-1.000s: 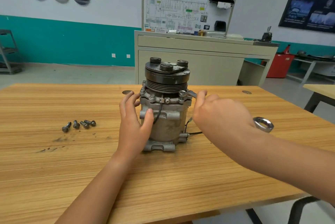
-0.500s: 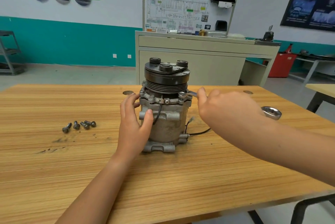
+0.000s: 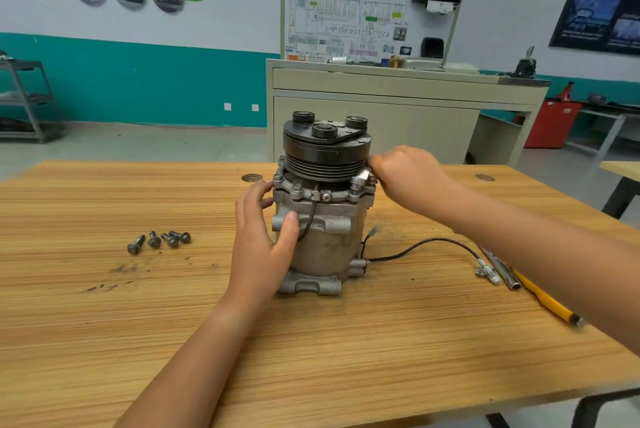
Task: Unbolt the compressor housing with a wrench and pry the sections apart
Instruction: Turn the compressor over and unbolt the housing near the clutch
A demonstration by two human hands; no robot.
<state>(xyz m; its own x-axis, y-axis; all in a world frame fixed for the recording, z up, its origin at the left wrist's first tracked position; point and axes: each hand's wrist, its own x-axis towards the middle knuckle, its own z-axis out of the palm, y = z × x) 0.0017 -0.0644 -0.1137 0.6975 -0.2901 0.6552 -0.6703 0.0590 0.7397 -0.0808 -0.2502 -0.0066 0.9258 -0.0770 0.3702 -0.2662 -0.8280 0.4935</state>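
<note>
I'm keeping the compressor (image 3: 329, 247) standing upright mid-table (image 3: 104, 323). My left hand (image 3: 263, 240) is gripping its left side, thumb lying across the front. My right hand (image 3: 408, 178) is curling round the wrench (image 3: 362, 179), its head sitting at the upper right flange bolt. Four bolts (image 3: 159, 240) are lying well left, and a yellow tool (image 3: 547, 297) is lying to the right.
</note>
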